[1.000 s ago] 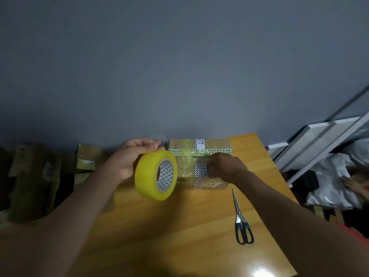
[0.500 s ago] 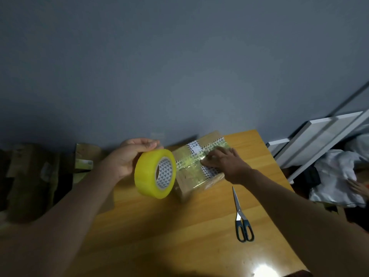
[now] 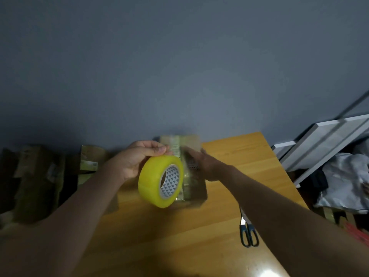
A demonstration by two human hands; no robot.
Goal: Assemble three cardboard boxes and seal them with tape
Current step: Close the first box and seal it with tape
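Both hands are busy at the table's (image 3: pixel 235 226) far edge: left hand (image 3: pixel 137 158) pinches the yellow tape roll (image 3: pixel 160 181), right hand (image 3: pixel 201 163) lies flat-fingered on the taped cardboard box (image 3: pixel 189 166). Best to steady that box firmly and draw the tape taut, square across its seam, I'd say.

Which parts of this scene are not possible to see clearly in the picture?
Head view only:
- Cardboard box: blurred by motion; tape roll and both hands cover much of it.
- Right hand: fingers blurred, grip unclear.
- Scissors: blades partly behind the right forearm.
- Cardboard pile: too dark.
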